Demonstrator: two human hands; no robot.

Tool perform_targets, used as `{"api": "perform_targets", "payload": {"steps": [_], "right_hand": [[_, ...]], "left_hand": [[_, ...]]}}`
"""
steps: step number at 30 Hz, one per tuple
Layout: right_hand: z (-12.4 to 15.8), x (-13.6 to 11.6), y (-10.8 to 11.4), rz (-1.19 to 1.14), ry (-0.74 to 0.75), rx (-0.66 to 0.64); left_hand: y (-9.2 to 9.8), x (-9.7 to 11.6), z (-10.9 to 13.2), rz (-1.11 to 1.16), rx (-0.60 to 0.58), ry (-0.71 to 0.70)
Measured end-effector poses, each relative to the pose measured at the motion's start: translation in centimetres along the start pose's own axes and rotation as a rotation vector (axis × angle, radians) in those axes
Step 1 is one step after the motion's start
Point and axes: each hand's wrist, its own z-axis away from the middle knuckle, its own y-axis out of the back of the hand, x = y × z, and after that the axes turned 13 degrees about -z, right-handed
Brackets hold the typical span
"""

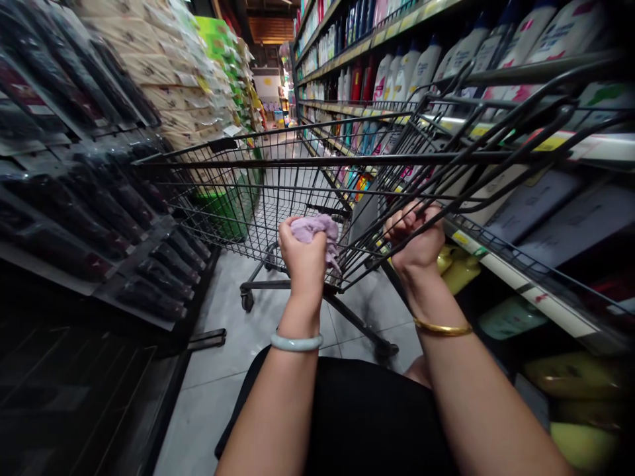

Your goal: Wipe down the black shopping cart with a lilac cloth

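A crumpled light purple cloth (313, 229) is bunched in my left hand (302, 254), the fingers closed around it. This hand is close to the near side of a dark wire shopping cart (347, 160). My right hand (419, 238) is curled around the cart's wire bars at the right, below its folded upper frame. One slanting bar passes across the hand, and part of the fingers is hidden behind it. A pale bangle (296, 342) circles my left wrist, a gold bracelet (442, 328) my right.
Shelves of shampoo bottles (424, 66) run along the right, with yellow bottles (461, 270) lower down. Packaged dark goods (69, 211) hang at the left, beside stacked tissue packs (149, 66). A green bin (225, 211) stands beyond the cart. Grey floor tiles (213, 363) lie below.
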Motion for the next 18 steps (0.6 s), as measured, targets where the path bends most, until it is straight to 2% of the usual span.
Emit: {"api": "perform_targets", "payload": {"steps": [2,8,14,18], "right_hand": [[0.0,0.0,0.0,0.001,0.000,0.010],[0.3,0.2,-0.5,0.006,0.017,0.045],[1.3,0.7,-1.6,0.026,0.038,0.096],[2.3,1.3,-2.4,0.042,0.036,0.068]], "left_hand": [[-0.1,-0.7,-0.7,-0.001,-0.001,0.061],[0.0,-0.6,-0.6,-0.075,0.028,0.008],[0.1,-1.0,-1.2,-0.073,0.064,0.017],[0.5,-1.5,-1.9,-0.077,0.094,0.010]]}}
